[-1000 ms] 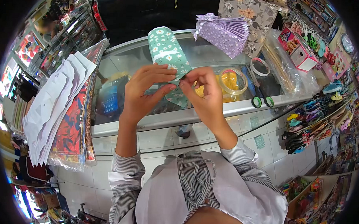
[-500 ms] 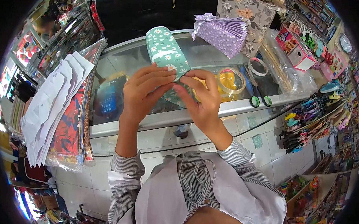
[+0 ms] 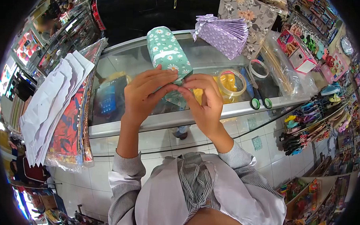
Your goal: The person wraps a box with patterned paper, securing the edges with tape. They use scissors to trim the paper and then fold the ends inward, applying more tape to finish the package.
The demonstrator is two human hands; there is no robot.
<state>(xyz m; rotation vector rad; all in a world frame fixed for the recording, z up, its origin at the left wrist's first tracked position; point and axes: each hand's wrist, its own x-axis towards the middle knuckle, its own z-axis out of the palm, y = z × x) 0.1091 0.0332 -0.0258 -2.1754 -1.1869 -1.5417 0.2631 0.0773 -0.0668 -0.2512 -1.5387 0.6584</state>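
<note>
A box-shaped parcel in green daisy-print wrapping paper (image 3: 168, 48) lies on the glass counter, its near end towards me. My left hand (image 3: 151, 91) is at that end, fingers bent over the paper and thumb underneath. From the other side, my right hand (image 3: 206, 99) pinches the folded paper edge between thumb and bent fingers. The fingertips of both hands nearly meet there and hide most of the fold. Right of my right hand are a roll of clear tape (image 3: 231, 83) and scissors with green-lined handles (image 3: 261, 102).
A purple pleated gift parcel (image 3: 222, 36) and a floral-wrapped box (image 3: 246, 19) stand behind. White paper sheets (image 3: 55, 104) overhang the counter's left end. Another tape roll (image 3: 259, 69), clear plastic with sticks (image 3: 278, 68) and a pink box (image 3: 297, 51) lie right. The metal counter edge (image 3: 243, 110) is nearest.
My right thumb and fingers have drawn closer together at the parcel's near end, and the folded paper there has shifted slightly. My left hand stays nearly in place.
</note>
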